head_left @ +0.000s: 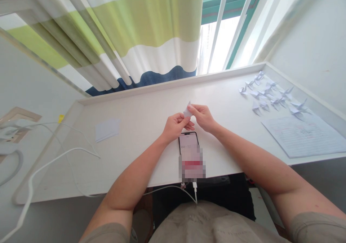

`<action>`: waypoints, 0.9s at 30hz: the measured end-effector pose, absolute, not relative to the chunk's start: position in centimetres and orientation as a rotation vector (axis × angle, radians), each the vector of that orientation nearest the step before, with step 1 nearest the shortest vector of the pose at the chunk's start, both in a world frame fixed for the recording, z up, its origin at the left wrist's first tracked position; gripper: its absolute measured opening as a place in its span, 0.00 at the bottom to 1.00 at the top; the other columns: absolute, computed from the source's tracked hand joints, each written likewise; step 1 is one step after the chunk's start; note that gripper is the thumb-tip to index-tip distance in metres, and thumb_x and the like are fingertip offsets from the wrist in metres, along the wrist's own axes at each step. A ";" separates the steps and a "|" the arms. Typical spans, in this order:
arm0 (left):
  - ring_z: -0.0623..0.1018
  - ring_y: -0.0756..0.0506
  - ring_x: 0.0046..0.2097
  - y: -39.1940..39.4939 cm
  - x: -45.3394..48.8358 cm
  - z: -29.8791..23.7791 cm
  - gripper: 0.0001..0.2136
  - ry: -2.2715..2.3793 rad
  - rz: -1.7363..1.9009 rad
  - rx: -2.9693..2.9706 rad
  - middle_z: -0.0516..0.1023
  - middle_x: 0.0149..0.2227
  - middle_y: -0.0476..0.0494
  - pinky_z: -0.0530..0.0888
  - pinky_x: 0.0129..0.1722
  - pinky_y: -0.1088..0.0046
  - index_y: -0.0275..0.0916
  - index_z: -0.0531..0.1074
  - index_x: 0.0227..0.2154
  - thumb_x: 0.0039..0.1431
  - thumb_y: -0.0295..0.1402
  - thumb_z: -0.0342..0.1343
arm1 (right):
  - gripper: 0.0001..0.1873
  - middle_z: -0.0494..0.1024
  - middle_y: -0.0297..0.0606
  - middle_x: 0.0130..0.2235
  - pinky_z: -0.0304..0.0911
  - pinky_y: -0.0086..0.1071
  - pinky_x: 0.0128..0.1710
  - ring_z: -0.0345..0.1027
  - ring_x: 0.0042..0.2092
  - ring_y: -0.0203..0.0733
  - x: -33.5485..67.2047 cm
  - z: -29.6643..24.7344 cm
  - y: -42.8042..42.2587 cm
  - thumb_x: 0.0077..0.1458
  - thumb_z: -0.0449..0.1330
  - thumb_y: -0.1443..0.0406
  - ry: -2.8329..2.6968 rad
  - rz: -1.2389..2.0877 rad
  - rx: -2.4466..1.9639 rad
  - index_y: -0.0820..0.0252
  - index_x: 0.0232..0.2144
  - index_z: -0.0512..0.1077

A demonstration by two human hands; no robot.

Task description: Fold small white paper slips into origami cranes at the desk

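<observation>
A small piece of folded white paper (188,109) is held up between my two hands above the white table. My left hand (177,125) pinches its lower part between thumb and fingers. My right hand (202,117) grips its upper right side, thumb lying across the paper. One pointed corner sticks up past the fingertips; the lower folds are hidden by my fingers. Just below my hands lies a phone (189,142) with a timer on its screen, partly blurred out.
Several folded paper cranes (270,91) stand at the table's right rear. A written sheet (305,135) lies before them. Loose white paper squares (107,129) are at the left. A white cable (67,151) crosses the left side; another plugs into the phone. A raised rim (173,81) borders the table's back.
</observation>
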State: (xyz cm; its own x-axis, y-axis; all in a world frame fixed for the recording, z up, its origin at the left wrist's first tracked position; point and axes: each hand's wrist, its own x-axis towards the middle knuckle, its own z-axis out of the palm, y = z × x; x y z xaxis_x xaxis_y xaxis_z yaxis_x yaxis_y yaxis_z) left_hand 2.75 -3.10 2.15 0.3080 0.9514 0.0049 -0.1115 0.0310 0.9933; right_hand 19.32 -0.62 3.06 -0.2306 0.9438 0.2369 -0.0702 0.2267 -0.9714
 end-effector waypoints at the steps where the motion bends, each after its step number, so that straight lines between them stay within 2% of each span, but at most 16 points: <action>1: 0.86 0.42 0.31 -3.1 2.7 2.2 0.25 0.902 1.020 1.245 0.86 0.32 0.38 0.82 0.34 0.67 0.36 0.73 0.32 0.55 0.56 0.71 | 0.31 0.72 0.33 0.22 0.66 0.37 0.31 0.65 0.27 0.39 19.3 3.1 -0.6 0.60 0.63 0.37 -1.438 1.206 -0.879 0.55 0.22 0.70; 4: 0.86 0.44 0.30 -3.1 2.6 2.3 0.25 0.895 0.993 1.242 0.86 0.31 0.39 0.82 0.34 0.67 0.36 0.73 0.32 0.54 0.56 0.71 | 0.30 0.74 0.33 0.24 0.66 0.36 0.33 0.66 0.29 0.38 19.2 3.0 -0.4 0.58 0.67 0.40 -1.387 1.170 -0.877 0.56 0.21 0.70; 8: 0.85 0.44 0.29 -3.1 2.9 2.2 0.24 0.892 0.972 1.249 0.85 0.30 0.40 0.81 0.33 0.67 0.37 0.72 0.31 0.55 0.55 0.71 | 0.29 0.71 0.32 0.23 0.67 0.36 0.35 0.66 0.29 0.37 19.3 2.7 0.0 0.60 0.66 0.43 -1.295 1.222 -0.854 0.56 0.20 0.69; 11: 0.84 0.45 0.29 -3.1 3.1 1.9 0.21 1.002 1.069 1.310 0.85 0.31 0.41 0.78 0.32 0.69 0.38 0.73 0.33 0.61 0.53 0.67 | 0.28 0.77 0.35 0.28 0.71 0.37 0.38 0.72 0.32 0.39 19.4 2.3 0.5 0.61 0.63 0.39 -1.253 1.240 -0.886 0.56 0.27 0.77; 13: 0.83 0.46 0.29 -3.0 2.9 1.7 0.18 1.162 1.159 1.406 0.85 0.32 0.42 0.76 0.32 0.70 0.39 0.74 0.33 0.65 0.50 0.63 | 0.31 0.78 0.36 0.29 0.73 0.38 0.37 0.73 0.30 0.39 19.5 2.1 0.7 0.60 0.62 0.36 -1.222 1.204 -0.931 0.57 0.30 0.79; 16: 0.83 0.44 0.32 -2.8 2.2 1.6 0.12 1.461 1.221 1.658 0.86 0.35 0.42 0.73 0.35 0.69 0.41 0.78 0.35 0.69 0.44 0.60 | 0.33 0.78 0.35 0.27 0.73 0.37 0.34 0.72 0.27 0.38 19.2 2.0 0.6 0.55 0.65 0.34 -1.262 1.189 -0.967 0.58 0.30 0.79; 19: 0.84 0.40 0.40 -2.9 1.9 1.7 0.09 1.609 1.250 1.869 0.87 0.39 0.39 0.71 0.39 0.68 0.43 0.83 0.44 0.69 0.39 0.60 | 0.33 0.80 0.38 0.29 0.75 0.38 0.36 0.75 0.29 0.39 18.7 2.0 0.2 0.52 0.67 0.34 -1.330 1.250 -0.937 0.58 0.29 0.78; 22: 0.83 0.39 0.44 -3.2 2.0 1.9 0.14 1.532 1.284 1.931 0.87 0.42 0.38 0.72 0.41 0.69 0.44 0.83 0.51 0.66 0.38 0.64 | 0.31 0.81 0.38 0.29 0.76 0.39 0.37 0.76 0.30 0.40 18.6 2.0 0.1 0.53 0.68 0.36 -1.316 1.213 -0.926 0.57 0.26 0.75; 27: 0.84 0.42 0.44 -3.2 2.5 1.7 0.15 1.328 1.340 1.725 0.86 0.45 0.40 0.77 0.42 0.69 0.43 0.80 0.51 0.63 0.41 0.67 | 0.28 0.80 0.36 0.28 0.75 0.38 0.35 0.75 0.29 0.39 19.5 1.8 0.7 0.55 0.68 0.40 -1.394 1.229 -0.920 0.57 0.26 0.74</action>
State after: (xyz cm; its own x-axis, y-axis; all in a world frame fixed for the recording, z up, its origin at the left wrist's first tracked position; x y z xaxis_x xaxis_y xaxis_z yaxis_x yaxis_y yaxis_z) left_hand 2.53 -3.22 1.73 0.0014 0.9324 0.3615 0.3537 -0.3386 0.8719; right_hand 19.49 0.67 1.81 -0.1902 0.9613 0.1993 -0.0767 0.1878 -0.9792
